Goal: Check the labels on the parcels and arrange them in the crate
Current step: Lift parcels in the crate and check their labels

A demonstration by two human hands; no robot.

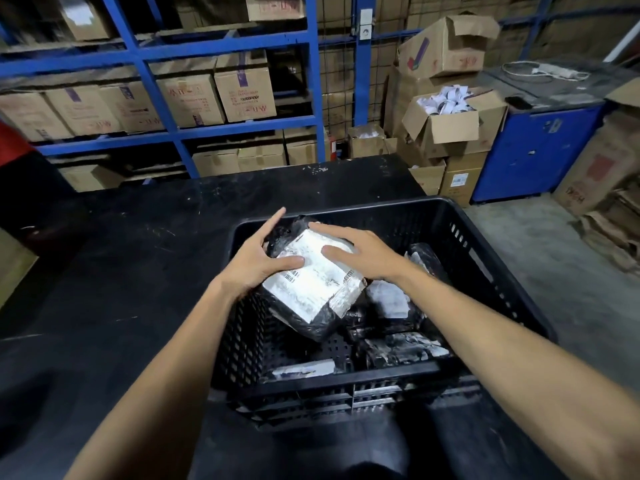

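Note:
A black plastic crate (491, 258) stands at the right end of a black table (121, 271). A parcel in black wrap with a large white label (308, 282) leans tilted inside the crate, against its left wall. My left hand (259, 251) rests on the parcel's upper left corner, thumb on the label, fingers spread. My right hand (353, 251) lies flat on the parcel's top right, fingers spread. Several other black-wrapped parcels (398, 348) with white labels lie on the crate's floor beneath and to the right.
Blue metal shelving (166, 57) stacked with cardboard boxes stands behind the table. More cardboard boxes (446, 126), some open, pile up at the back right beside a blue cabinet (533, 150). A grey concrete floor (554, 271) lies to the right of the crate.

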